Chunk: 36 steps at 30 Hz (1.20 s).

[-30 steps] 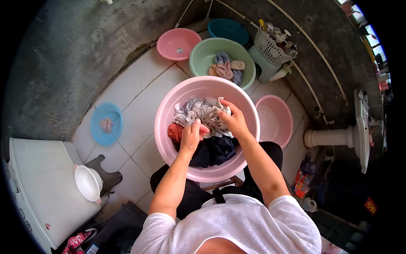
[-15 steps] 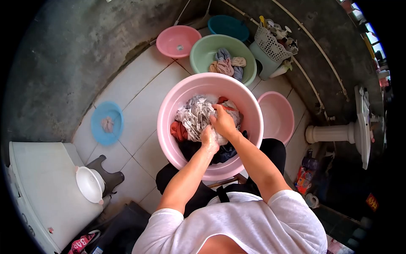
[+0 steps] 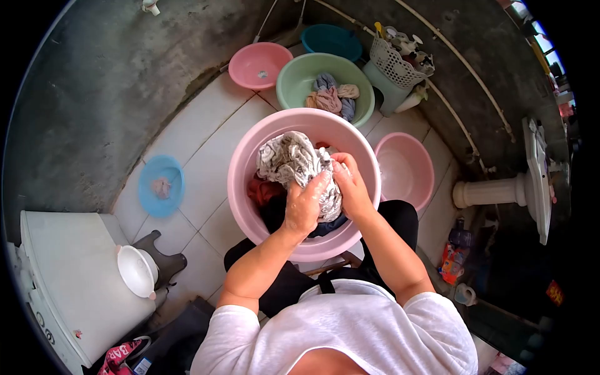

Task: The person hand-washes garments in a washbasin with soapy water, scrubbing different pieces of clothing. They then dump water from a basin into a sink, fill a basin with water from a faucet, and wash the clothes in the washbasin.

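Note:
A large pink tub (image 3: 250, 134) stands between my knees. Inside it, my left hand (image 3: 304, 203) grips a bunched white cloth with a dark pattern (image 3: 290, 155), thumb on top and wet skin showing. On the right edge of the same cloth, my right hand (image 3: 352, 186) is closed, its fingers curled round the fabric. Red cloth (image 3: 262, 189) lies at the tub's left side, and dark cloth (image 3: 273, 212) lies below the patterned one, partly hidden by my left hand.
Beyond the tub stand a green basin (image 3: 290, 81) with several cloths, a pink basin (image 3: 240, 67) and a teal basin (image 3: 331, 39). Another pink basin (image 3: 415, 164) is at the right, a blue basin (image 3: 147, 187) at the left. A sink pedestal (image 3: 490, 194) stands far right.
The patterned cloth is now gathered up higher in the tub, bunched between both hands. My left hand has turned and grips it from the near side, and more of its pattern shows.

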Each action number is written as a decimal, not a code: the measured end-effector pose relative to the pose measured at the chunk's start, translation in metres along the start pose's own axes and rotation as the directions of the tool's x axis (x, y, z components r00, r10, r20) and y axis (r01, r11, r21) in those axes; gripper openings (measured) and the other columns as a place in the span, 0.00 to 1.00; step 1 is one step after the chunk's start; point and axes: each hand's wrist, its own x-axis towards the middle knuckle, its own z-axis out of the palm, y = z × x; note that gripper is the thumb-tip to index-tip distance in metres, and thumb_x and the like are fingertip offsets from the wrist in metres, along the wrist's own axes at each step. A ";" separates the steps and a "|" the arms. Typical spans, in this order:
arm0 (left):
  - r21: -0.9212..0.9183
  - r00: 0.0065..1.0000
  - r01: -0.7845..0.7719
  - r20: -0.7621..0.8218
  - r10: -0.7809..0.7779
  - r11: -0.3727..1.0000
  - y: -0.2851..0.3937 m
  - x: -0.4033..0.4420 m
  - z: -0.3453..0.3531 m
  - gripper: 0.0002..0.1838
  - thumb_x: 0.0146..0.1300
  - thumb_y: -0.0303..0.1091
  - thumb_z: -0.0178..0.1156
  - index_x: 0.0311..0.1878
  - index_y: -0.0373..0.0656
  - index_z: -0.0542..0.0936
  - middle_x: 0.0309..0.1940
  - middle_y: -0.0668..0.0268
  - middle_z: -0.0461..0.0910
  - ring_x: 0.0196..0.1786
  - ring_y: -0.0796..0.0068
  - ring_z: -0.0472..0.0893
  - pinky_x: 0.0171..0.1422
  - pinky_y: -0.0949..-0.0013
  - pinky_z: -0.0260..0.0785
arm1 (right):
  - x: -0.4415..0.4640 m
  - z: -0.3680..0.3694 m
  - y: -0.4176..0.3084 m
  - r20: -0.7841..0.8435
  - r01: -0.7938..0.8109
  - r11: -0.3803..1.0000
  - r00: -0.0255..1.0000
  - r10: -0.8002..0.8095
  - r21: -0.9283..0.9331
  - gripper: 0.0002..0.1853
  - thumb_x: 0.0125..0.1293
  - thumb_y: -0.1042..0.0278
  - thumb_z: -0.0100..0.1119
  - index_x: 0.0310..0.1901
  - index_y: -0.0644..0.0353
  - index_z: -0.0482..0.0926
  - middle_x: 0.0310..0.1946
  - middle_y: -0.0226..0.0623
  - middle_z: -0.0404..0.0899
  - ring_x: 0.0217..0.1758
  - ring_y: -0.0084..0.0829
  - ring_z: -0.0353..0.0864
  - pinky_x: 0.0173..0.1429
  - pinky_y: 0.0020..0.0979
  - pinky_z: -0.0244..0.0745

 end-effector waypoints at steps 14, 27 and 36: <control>0.841 0.867 -0.476 0.398 0.301 0.258 -0.096 0.024 -0.066 0.16 0.53 0.29 0.55 0.46 0.36 0.73 0.41 0.59 0.76 0.46 0.69 0.75 0.50 0.63 0.66 | 0.012 -0.026 0.043 0.148 0.057 0.707 0.987 0.068 -0.705 0.44 0.47 0.52 0.67 0.64 0.59 0.57 0.64 0.52 0.53 0.68 0.40 0.54 0.67 0.35 0.50; -0.136 0.946 0.283 -0.123 -0.300 0.949 -0.081 0.064 -0.128 0.11 0.58 0.39 0.53 0.34 0.41 0.75 0.27 0.62 0.77 0.27 0.72 0.77 0.32 0.72 0.72 | -0.011 0.040 0.048 0.474 0.448 0.493 0.877 -0.081 -0.745 0.15 0.49 0.65 0.60 0.40 0.56 0.73 0.34 0.45 0.73 0.37 0.48 0.75 0.40 0.41 0.71; -0.409 0.921 0.386 0.119 -0.371 0.827 -0.121 0.076 -0.167 0.11 0.61 0.39 0.46 0.30 0.43 0.73 0.26 0.69 0.73 0.34 0.76 0.74 0.39 0.71 0.69 | 0.005 0.036 0.064 0.378 0.400 0.393 0.916 -0.137 -0.828 0.13 0.58 0.56 0.54 0.33 0.58 0.76 0.29 0.45 0.76 0.33 0.48 0.75 0.41 0.42 0.70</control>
